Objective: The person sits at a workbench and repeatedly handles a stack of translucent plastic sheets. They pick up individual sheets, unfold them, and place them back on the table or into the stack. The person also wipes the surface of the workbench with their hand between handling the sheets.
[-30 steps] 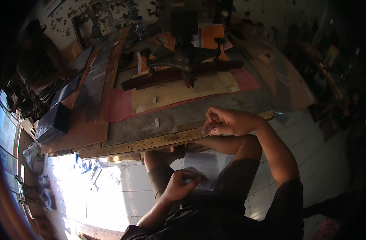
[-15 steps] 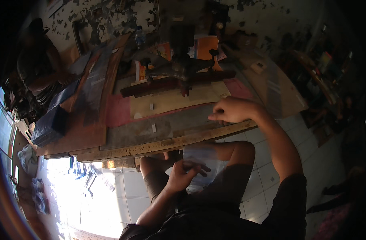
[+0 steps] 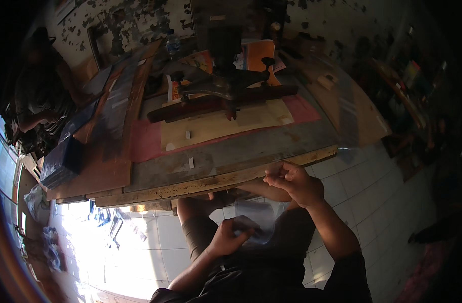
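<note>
Over my lap, my left hand (image 3: 231, 238) is closed on a clear plastic sheet (image 3: 261, 214), thumb bent in; the sheet is see-through and a little blurred. My right hand (image 3: 291, 184) hovers at the front edge of the workbench (image 3: 231, 174), thumb and fingers pinched together; whether anything thin is between them I cannot make out. Beyond it, a dark hand press (image 3: 226, 96) with a long crossbar and knobs stands above a yellow sheet (image 3: 226, 126) laid over a pink sheet (image 3: 145, 141). Two small white pieces, one a tab (image 3: 191, 162), lie near the front.
On the left stand a dark blue stack (image 3: 62, 159) and clear sheets (image 3: 110, 108) on a brown board (image 3: 104, 174). Another person (image 3: 44, 96) sits beyond them. Orange printed papers (image 3: 258, 55) and a bottle (image 3: 172, 45) are behind the press. A brown board (image 3: 362, 118) extends at right.
My right hand has drawn back from the yellow sheet on the bench toward me, to the front edge. My left hand has dropped slightly, and its fingers have curled in.
</note>
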Demonstrator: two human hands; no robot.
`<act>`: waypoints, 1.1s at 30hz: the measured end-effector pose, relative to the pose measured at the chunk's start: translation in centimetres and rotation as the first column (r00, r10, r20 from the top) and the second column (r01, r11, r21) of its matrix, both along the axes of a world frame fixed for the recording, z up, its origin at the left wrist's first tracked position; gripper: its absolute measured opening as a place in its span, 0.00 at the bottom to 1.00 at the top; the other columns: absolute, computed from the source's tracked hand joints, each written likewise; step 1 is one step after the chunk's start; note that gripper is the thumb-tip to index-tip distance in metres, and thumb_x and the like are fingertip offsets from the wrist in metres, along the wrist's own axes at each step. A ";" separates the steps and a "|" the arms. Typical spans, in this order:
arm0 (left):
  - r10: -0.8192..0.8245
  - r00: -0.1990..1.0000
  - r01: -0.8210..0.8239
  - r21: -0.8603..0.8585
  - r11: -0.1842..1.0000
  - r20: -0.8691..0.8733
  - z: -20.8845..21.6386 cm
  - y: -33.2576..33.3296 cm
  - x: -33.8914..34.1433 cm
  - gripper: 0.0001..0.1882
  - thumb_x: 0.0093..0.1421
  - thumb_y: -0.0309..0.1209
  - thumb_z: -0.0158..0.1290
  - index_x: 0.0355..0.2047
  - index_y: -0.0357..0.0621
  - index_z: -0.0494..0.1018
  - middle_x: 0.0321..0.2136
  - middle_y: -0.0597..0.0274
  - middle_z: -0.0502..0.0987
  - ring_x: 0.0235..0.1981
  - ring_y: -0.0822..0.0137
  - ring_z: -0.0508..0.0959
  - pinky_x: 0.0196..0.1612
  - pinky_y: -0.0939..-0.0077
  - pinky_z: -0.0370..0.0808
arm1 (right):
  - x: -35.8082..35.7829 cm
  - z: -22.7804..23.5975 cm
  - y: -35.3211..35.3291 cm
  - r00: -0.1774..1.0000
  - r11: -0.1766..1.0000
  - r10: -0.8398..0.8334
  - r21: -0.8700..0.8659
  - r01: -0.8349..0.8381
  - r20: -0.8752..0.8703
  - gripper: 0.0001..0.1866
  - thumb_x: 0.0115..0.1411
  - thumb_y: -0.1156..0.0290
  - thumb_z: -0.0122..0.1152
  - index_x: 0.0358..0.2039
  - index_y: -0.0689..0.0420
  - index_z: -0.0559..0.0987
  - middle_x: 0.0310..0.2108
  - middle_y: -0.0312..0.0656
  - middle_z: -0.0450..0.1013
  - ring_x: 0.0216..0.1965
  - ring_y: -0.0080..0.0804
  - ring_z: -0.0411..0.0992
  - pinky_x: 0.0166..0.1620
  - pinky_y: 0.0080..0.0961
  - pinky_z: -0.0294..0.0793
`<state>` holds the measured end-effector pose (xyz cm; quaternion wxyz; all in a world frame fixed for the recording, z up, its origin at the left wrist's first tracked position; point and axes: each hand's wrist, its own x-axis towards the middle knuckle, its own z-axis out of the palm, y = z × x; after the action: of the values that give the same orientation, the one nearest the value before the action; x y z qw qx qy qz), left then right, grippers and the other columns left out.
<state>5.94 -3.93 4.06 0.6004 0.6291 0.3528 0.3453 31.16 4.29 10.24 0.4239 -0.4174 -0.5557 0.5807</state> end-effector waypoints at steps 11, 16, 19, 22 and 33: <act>0.194 0.960 -0.166 -0.146 0.975 0.203 5.6 2.1 1.4 0.14 0.72 0.31 0.52 0.44 0.28 0.78 0.38 0.52 0.86 0.39 0.66 0.85 0.46 0.73 0.79 | -1.5 14.0 5.7 0.987 0.851 0.084 0.506 -0.144 0.139 0.13 0.68 0.75 0.64 0.51 0.60 0.78 0.36 0.32 0.75 0.34 0.17 0.75 0.42 0.18 0.78; 0.146 0.962 -0.138 -0.051 0.989 0.230 5.4 3.2 1.0 0.14 0.73 0.32 0.51 0.42 0.30 0.78 0.38 0.54 0.86 0.38 0.66 0.86 0.44 0.74 0.78 | -2.0 14.3 6.5 0.990 0.862 -0.023 0.505 -0.049 0.137 0.06 0.68 0.72 0.66 0.42 0.60 0.79 0.34 0.33 0.77 0.32 0.17 0.76 0.36 0.18 0.77; 0.138 0.961 -0.132 -0.041 0.990 0.238 5.0 3.1 1.3 0.13 0.71 0.34 0.54 0.44 0.33 0.76 0.38 0.53 0.86 0.35 0.71 0.81 0.42 0.75 0.75 | -1.7 14.3 6.8 0.984 0.900 -0.084 0.436 0.008 0.156 0.07 0.67 0.70 0.66 0.40 0.60 0.80 0.33 0.33 0.78 0.32 0.18 0.77 0.34 0.17 0.76; 0.126 0.961 -0.119 -0.045 0.992 0.244 5.3 3.0 1.2 0.14 0.70 0.34 0.56 0.46 0.33 0.75 0.38 0.52 0.86 0.35 0.72 0.80 0.42 0.75 0.74 | -1.5 14.3 7.0 0.991 0.898 -0.056 0.439 -0.003 0.120 0.08 0.67 0.70 0.67 0.42 0.60 0.80 0.34 0.34 0.78 0.34 0.19 0.77 0.37 0.17 0.76; 0.424 0.897 -0.396 -0.196 0.897 0.124 3.9 2.3 0.6 0.23 0.73 0.44 0.50 0.45 0.30 0.76 0.37 0.52 0.86 0.36 0.68 0.81 0.43 0.74 0.74 | -1.1 18.5 6.5 0.978 0.829 -0.153 0.557 0.050 0.141 0.11 0.66 0.72 0.67 0.46 0.61 0.80 0.36 0.34 0.79 0.38 0.18 0.77 0.44 0.17 0.75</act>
<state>6.57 -1.67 7.98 0.5907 0.4580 0.4549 0.4841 30.05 10.84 28.71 0.5045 -0.3573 -0.7120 0.3329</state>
